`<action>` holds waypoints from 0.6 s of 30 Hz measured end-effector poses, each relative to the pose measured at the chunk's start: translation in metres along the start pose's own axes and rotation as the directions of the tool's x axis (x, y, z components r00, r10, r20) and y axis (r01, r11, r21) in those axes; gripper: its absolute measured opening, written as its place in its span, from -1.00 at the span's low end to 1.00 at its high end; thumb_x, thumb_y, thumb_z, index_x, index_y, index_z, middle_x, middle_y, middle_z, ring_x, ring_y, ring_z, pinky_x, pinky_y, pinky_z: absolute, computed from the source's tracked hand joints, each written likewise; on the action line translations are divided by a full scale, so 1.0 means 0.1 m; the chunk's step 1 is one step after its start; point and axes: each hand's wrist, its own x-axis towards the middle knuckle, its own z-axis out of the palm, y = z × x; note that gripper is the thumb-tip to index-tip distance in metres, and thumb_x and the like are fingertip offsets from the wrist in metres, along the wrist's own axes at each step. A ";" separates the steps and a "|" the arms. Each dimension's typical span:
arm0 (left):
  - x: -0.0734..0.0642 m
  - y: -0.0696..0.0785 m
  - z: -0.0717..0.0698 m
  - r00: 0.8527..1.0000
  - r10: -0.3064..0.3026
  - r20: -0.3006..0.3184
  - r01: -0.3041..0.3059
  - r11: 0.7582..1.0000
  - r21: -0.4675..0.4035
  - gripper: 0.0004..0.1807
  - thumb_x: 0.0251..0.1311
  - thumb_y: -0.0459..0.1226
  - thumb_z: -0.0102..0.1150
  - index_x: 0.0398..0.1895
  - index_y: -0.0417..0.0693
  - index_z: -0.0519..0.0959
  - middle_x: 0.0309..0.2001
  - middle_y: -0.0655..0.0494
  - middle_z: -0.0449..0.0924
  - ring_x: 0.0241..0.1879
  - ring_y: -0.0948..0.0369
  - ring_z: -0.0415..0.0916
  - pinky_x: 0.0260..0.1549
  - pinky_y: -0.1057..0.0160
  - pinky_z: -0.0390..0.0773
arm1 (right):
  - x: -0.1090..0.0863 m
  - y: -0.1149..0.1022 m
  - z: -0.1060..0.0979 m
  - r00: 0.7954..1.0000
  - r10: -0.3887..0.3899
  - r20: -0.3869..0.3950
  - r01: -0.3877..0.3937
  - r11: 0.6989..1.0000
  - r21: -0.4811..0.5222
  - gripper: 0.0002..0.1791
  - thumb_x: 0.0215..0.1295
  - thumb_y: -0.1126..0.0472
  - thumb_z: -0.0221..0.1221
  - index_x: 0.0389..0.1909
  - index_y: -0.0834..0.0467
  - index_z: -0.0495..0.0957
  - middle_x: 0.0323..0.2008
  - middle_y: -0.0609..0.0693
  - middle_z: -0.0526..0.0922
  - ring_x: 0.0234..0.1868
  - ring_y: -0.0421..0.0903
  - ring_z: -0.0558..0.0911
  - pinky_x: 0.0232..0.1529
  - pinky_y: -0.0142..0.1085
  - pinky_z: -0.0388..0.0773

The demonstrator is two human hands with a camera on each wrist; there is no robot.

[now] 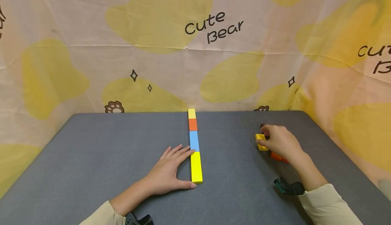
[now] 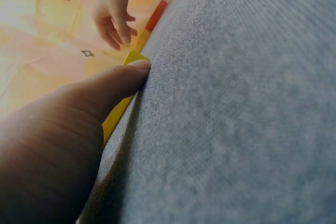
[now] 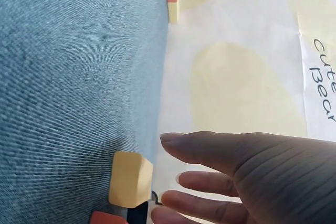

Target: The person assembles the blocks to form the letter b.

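Near: long yellow block (image 1: 197,169) on the bench (image 1: 107,157), judged light, stiff and not fragile, perhaps slightly slippery; best held across its long sides. Left hand (image 1: 166,177) lies left of it, thumb and fingers spread wide, thumb at the near end, index fingertip at the joint with the blue block (image 1: 194,141). Well to the right: red blocks (image 1: 276,156) partly hidden under the right hand (image 1: 281,143), its thumb and fingers apart, grasping nothing; small yellow block (image 3: 125,179) just beside its fingertips, opposite side faces suiting a pinch. Farther along the row: orange block (image 1: 192,124), then pale yellow block (image 1: 191,113).
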 end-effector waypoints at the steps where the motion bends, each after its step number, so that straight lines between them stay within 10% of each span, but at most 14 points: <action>1: 0.00 0.00 0.00 1.000 0.001 -0.001 -0.001 1.000 -0.001 0.06 -0.05 0.28 0.43 0.55 0.23 0.25 0.56 0.15 0.23 0.60 -0.02 0.03 0.56 -0.29 -0.14 | 0.01 0.00 0.01 1.000 0.002 0.002 -0.002 1.000 -0.002 -0.47 0.23 -0.01 0.37 0.10 0.26 0.62 -0.02 0.27 0.73 -0.05 0.21 0.69 -0.18 0.09 0.63; 13: -0.01 0.00 -0.01 1.000 -0.002 0.000 0.002 1.000 0.002 0.06 -0.05 0.27 0.43 0.55 0.23 0.25 0.56 0.16 0.23 0.60 -0.02 0.03 0.56 -0.28 -0.14 | 0.04 -0.02 0.13 0.999 0.002 0.044 -0.001 1.000 -0.023 -0.58 0.22 0.14 0.38 0.02 0.31 0.66 -0.16 0.25 0.73 -0.41 -0.05 0.59 -0.42 -0.23 0.51; 18: -0.01 0.00 -0.01 1.000 0.007 -0.003 -0.007 1.000 -0.004 0.05 -0.03 0.28 0.42 0.55 0.20 0.26 0.55 0.13 0.25 0.60 -0.04 0.04 0.55 -0.31 -0.13 | 0.03 -0.05 0.16 0.999 -0.019 0.031 0.020 0.998 -0.056 -0.58 0.22 0.18 0.36 0.05 0.32 0.68 -0.11 0.28 0.74 -0.33 0.08 0.66 -0.35 -0.04 0.61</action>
